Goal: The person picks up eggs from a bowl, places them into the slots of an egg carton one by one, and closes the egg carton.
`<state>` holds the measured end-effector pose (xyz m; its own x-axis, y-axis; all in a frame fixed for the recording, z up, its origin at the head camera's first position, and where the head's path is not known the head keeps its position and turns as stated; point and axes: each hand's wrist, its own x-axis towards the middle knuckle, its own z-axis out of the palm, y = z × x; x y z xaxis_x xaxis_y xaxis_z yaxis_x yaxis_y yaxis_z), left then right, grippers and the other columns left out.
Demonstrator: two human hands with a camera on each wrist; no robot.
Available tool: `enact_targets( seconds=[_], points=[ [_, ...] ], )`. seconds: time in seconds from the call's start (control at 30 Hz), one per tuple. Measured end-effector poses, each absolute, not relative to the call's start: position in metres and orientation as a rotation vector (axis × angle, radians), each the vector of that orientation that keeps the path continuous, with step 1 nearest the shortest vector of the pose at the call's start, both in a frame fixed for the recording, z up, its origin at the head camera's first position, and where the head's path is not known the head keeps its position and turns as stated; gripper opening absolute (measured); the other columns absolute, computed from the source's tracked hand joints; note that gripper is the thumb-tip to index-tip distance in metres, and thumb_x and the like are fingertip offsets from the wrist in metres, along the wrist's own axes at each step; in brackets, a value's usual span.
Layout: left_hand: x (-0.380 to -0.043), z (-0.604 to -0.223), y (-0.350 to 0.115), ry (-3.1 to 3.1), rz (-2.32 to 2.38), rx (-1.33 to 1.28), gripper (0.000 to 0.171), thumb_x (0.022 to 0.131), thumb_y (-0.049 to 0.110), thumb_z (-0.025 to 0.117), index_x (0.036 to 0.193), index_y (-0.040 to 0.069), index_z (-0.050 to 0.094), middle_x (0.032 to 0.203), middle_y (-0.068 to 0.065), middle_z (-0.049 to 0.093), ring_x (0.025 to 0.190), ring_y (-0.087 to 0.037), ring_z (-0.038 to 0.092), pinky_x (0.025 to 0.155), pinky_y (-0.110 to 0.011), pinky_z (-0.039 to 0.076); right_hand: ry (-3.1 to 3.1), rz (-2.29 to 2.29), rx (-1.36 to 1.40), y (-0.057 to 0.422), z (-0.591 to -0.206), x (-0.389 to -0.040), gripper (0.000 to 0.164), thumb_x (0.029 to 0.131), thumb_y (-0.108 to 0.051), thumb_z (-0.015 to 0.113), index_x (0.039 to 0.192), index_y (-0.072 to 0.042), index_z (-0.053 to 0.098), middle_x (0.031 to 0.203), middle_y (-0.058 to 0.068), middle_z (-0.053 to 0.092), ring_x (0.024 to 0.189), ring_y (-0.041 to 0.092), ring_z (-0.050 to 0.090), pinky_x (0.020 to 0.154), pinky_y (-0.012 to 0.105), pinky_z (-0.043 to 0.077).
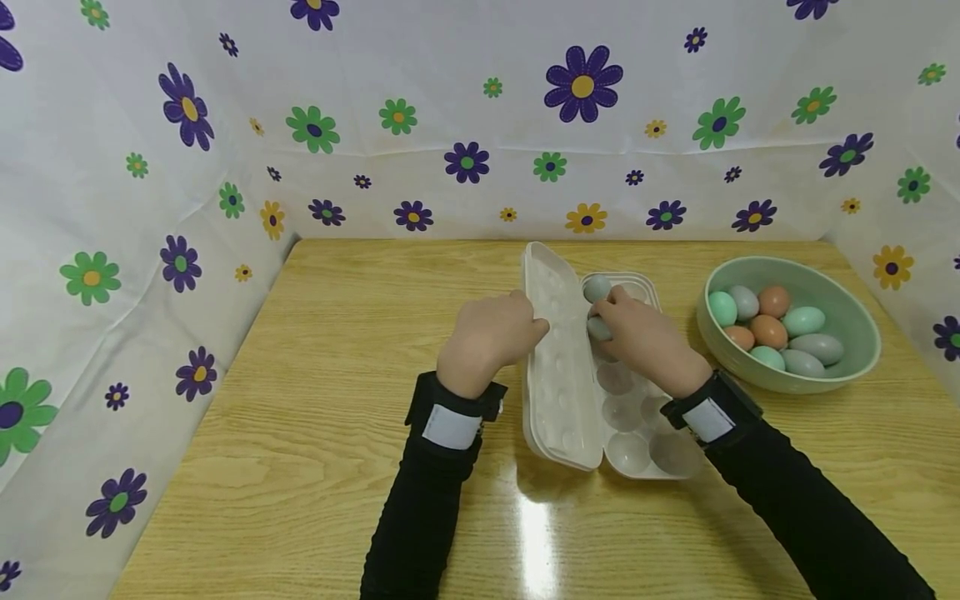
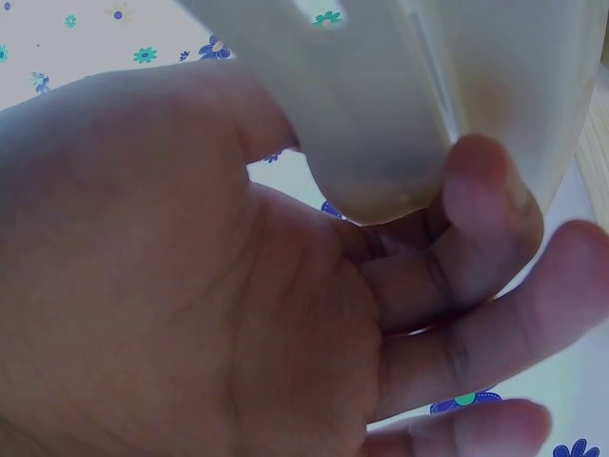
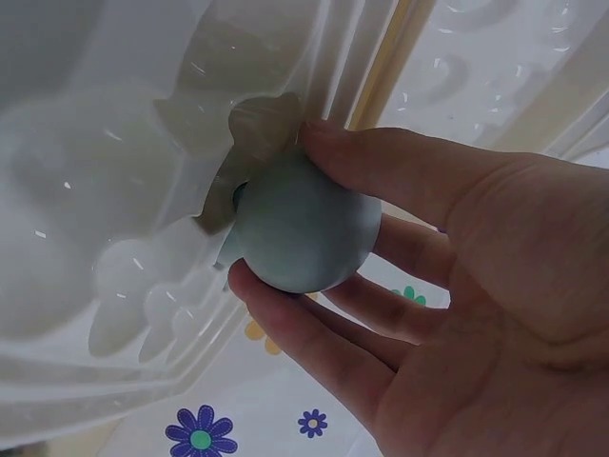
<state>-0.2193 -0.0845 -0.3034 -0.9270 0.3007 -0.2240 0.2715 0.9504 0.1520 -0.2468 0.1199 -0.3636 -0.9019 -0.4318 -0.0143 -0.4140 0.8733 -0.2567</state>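
Note:
A white plastic egg carton [image 1: 626, 454] lies open on the table, its lid [image 1: 558, 367] tilted up on the left. My left hand [image 1: 491, 337] grips the lid's outer edge; in the left wrist view the fingers [image 2: 481, 190] curl round the rim. Over the far part of the carton, my right hand [image 1: 648, 342] pinches a grey-blue egg [image 3: 306, 224] between thumb and fingers, right at a cup in the left row. Another pale grey-blue egg [image 1: 597, 288] sits in the far left cup. My right hand hides part of the right row.
A pale green bowl [image 1: 862, 350] stands on the right of the wooden table [image 1: 300, 417]. Inside it are several brown, mint and grey eggs [image 1: 769, 331]. White cloth with printed flowers [image 1: 465, 92] hangs behind the table and at both sides.

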Motion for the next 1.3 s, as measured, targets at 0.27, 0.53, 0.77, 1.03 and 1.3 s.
enact_targets(
  seconds=[0.27, 0.53, 0.77, 1.03, 1.3],
  points=[
    [-0.2192, -0.302, -0.084, 2.854, 0.163, 0.426, 0.037, 0.097, 0.04, 0.035, 0.094, 0.009, 0.055, 0.072, -0.002, 0.05, 0.064, -0.016, 0.053, 0.054, -0.03, 0.039, 2.971, -0.353, -0.706, 0.1187, -0.3627, -0.2454, 0.041, 0.077, -0.014, 0.071, 0.114, -0.004, 0.057, 0.101, 0.015, 0.049, 0.075, 0.023, 0.052, 0.064, 0.035, 0.051],
    [-0.2187, -0.3022, -0.083, 2.838, 0.175, 0.424, 0.037, 0.097, 0.041, 0.036, 0.085, 0.012, 0.056, 0.071, -0.002, 0.05, 0.061, -0.016, 0.052, 0.052, -0.029, 0.037, 2.931, -0.356, -0.669, 0.1167, -0.3623, -0.2447, 0.036, 0.081, -0.013, 0.066, 0.113, -0.001, 0.056, 0.101, 0.014, 0.054, 0.078, 0.023, 0.052, 0.066, 0.035, 0.05],
    [-0.2185, -0.3021, -0.0835, 2.843, 0.187, 0.428, 0.036, 0.097, 0.04, 0.036, 0.087, 0.011, 0.055, 0.073, -0.002, 0.05, 0.063, -0.016, 0.052, 0.053, -0.03, 0.038, 2.923, -0.401, -0.674, 0.1181, -0.362, -0.2452, 0.033, 0.081, -0.011, 0.065, 0.112, -0.002, 0.058, 0.1, 0.014, 0.056, 0.08, 0.023, 0.051, 0.069, 0.037, 0.049],
    [-0.2181, -0.3005, -0.0837, 2.847, 0.189, 0.432, 0.036, 0.097, 0.04, 0.036, 0.088, 0.01, 0.054, 0.072, -0.003, 0.049, 0.061, -0.016, 0.052, 0.051, -0.029, 0.036, 2.915, -0.405, -0.69, 0.1182, -0.3628, -0.2464, 0.032, 0.081, -0.01, 0.065, 0.112, -0.004, 0.058, 0.101, 0.013, 0.056, 0.084, 0.023, 0.051, 0.072, 0.037, 0.049],
    [-0.2184, -0.3019, -0.083, 2.855, 0.169, 0.43, 0.037, 0.097, 0.041, 0.036, 0.089, 0.01, 0.055, 0.071, -0.002, 0.05, 0.06, -0.016, 0.052, 0.051, -0.028, 0.036, 2.921, -0.392, -0.723, 0.1188, -0.3638, -0.2459, 0.031, 0.082, -0.009, 0.065, 0.111, -0.004, 0.058, 0.101, 0.013, 0.056, 0.084, 0.023, 0.05, 0.072, 0.037, 0.048]
  ],
)
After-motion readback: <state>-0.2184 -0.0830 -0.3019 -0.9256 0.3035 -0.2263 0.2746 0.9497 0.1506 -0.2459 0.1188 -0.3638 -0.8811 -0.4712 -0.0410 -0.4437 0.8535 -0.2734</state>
